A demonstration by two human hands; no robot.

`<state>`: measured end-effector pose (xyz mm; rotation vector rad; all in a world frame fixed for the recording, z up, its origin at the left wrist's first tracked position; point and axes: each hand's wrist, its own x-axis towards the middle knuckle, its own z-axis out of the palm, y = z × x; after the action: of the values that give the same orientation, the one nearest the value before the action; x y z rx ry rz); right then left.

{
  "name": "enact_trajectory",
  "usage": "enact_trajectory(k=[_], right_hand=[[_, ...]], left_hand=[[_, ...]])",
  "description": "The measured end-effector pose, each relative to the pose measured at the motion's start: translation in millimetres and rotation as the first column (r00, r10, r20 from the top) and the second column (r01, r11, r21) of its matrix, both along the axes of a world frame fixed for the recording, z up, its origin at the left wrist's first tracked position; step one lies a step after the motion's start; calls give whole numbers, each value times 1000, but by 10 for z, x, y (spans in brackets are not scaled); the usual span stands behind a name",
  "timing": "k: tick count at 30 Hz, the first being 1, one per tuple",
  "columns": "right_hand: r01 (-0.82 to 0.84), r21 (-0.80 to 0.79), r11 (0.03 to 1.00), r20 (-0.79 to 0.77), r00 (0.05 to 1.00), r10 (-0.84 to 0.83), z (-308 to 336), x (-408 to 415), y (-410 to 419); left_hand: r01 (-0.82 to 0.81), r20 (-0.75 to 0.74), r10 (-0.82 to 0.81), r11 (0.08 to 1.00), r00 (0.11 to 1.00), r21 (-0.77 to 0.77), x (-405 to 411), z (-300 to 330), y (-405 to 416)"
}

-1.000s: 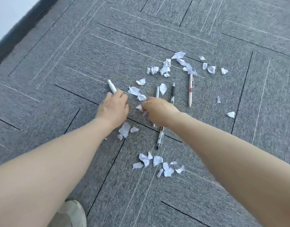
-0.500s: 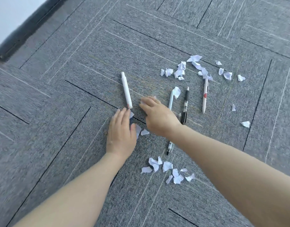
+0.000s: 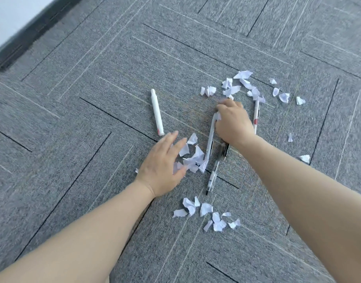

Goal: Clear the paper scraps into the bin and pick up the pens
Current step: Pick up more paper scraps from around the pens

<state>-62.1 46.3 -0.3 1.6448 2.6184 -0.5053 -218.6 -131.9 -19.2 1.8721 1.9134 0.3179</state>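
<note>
Left hand: fingers straight and spread, flat on the carpet floor, touching a cluster of paper scraps. Right hand: fingers curled over the top end of a white pen; whether it grips, cannot tell. Clear pen just beside. Black pen partly under the wrist. Red-marked pen behind the right hand. White marker apart, left. Further scraps: far group, near group.

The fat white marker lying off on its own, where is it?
In the head view the white marker lies on the grey carpet, left of everything else, just beyond the left hand, untouched.
</note>
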Motion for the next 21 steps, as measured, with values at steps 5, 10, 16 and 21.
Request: enact_trajectory(k=[5, 10, 16, 21], right_hand=[[-25, 183, 983, -83, 996, 41, -106, 128, -85], [214, 126, 969, -222, 958, -182, -8, 151, 275], [203, -155, 967, -168, 959, -229, -124, -51, 743], [80, -149, 986, -110, 989, -97, -261, -275, 685]], left_hand=[[104, -230, -125, 989, 965, -100, 208, -80, 221], [10, -38, -7, 995, 999, 103, 276, -72, 319], [-115, 54, 106, 972, 993, 206, 84, -74, 168], [58, -67, -54, 996, 996, 74, 94, -93, 88]])
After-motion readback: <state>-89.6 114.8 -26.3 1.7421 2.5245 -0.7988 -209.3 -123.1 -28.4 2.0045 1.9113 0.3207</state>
